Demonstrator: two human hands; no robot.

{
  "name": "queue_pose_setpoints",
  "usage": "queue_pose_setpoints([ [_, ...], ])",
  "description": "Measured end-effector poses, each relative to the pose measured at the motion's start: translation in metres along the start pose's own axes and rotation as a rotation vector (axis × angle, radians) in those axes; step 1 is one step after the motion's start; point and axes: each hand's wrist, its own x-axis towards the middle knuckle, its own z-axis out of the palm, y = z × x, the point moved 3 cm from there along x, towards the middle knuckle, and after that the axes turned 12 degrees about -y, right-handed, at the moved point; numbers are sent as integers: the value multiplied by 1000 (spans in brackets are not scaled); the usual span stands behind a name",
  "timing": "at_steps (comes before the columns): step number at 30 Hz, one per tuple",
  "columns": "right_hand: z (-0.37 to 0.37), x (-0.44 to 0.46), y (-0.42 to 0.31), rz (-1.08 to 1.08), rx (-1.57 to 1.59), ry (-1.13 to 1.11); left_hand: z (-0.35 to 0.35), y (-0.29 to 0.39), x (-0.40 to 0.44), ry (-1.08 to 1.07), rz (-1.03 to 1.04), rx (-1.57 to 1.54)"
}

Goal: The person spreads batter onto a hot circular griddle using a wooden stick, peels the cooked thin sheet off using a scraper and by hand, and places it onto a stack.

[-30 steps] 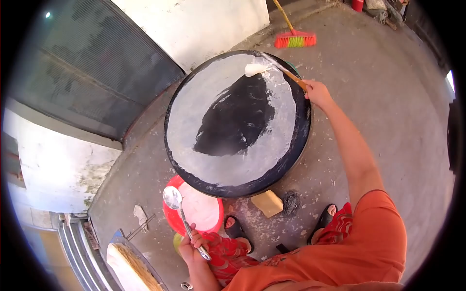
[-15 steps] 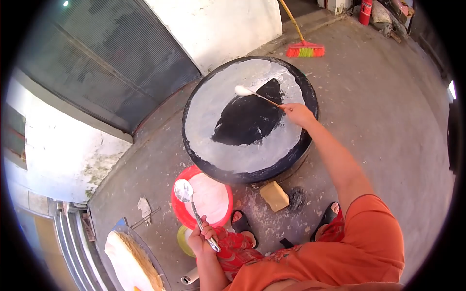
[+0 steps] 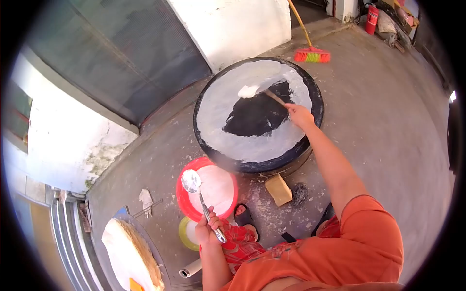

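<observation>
A large round black griddle [image 3: 318,99] carries a layer of white batter [image 3: 262,150], with a bare dark patch in its middle. My right hand [image 3: 300,115] is closed around the wooden handle of a spreader [image 3: 276,98] above that patch. By the spreader's far end a thick white lump of batter [image 3: 248,91] sits on the griddle; the blade's shape is unclear. My left hand [image 3: 208,228] grips the metal handle of a ladle [image 3: 191,181], its bowl coated white and held over a red basin [image 3: 183,198] of white batter.
A tan block [image 3: 278,190] and a dark scrubber [image 3: 300,195] lie below the griddle. At lower left is a stack of pale flat sheets [image 3: 128,254]. A yellow-green bowl [image 3: 183,233] sits by my leg. A broom [image 3: 312,55] and fire extinguisher [image 3: 372,20] stand farther off.
The spreader's far end has come down from above the griddle to the batter lump, and its handle has turned slightly. My left hand still holds the ladle over the basin. The view has shifted slightly.
</observation>
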Motion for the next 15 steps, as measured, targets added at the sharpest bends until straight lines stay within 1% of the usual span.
queue_pose_setpoints([
  [1, 10, 11, 8, -2, -4, -8, 0, -1, -2, -4, -6, -3],
  [2, 25, 27, 19, -100, -25, 17, 0, -1, -3, 10, 8, 15],
  [3, 29, 24, 10, -201, -45, 44, -1, 0, -3, 10, 13, 10],
  [4, 35, 17, 4, -245, -159, 27, -2, 1, -3, 7, 13, 24],
  [5, 29, 11, 5, -248, -162, 19, -3, 1, -5, 9, 12, 37],
  [7, 11, -19, -10, -194, -236, -175, -3, 2, -8, 18, 15, 28],
  [8, 2, -16, -1, -264, -261, -190, -7, 4, -6, 6, 7, 13],
  [9, 1, -14, 4, -269, -265, -192, -9, 5, -4, -9, -1, -2],
  [11, 0, -11, 22, -183, -138, 113, -8, 3, -6, 0, 5, 9],
  [12, 18, 6, 35, -190, -49, 84, -7, 3, -7, -9, -5, 7],
  [13, 28, 5, 31, -192, -48, 80, -5, 3, -7, -19, -13, 7],
  [15, 59, -6, 5, -503, -198, 3, -3, 3, -7, 4, -3, 14],
])
